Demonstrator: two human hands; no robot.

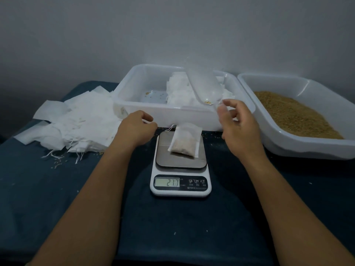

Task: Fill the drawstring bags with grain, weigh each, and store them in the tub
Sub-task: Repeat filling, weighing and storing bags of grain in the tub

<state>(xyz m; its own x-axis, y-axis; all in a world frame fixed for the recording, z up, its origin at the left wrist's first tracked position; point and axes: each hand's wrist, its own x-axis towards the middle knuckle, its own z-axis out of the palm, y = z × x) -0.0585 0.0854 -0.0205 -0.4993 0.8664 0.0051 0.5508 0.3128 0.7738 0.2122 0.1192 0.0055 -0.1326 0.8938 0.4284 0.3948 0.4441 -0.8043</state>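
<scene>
A filled drawstring bag lies on the steel platform of a digital scale whose display reads 27.0. My left hand sits just left of the bag, and its curled fingers pinch the end of the bag's drawstring. My right hand holds the handle of a clear plastic scoop, which points up and away over the storage tub. A few grains lie at the scoop's lower end. The tub holds a heap of white bags.
A second white tub at the right holds brown grain. A pile of empty white bags lies on the dark cloth at the left. Loose grains are scattered around the scale. A plain wall stands behind.
</scene>
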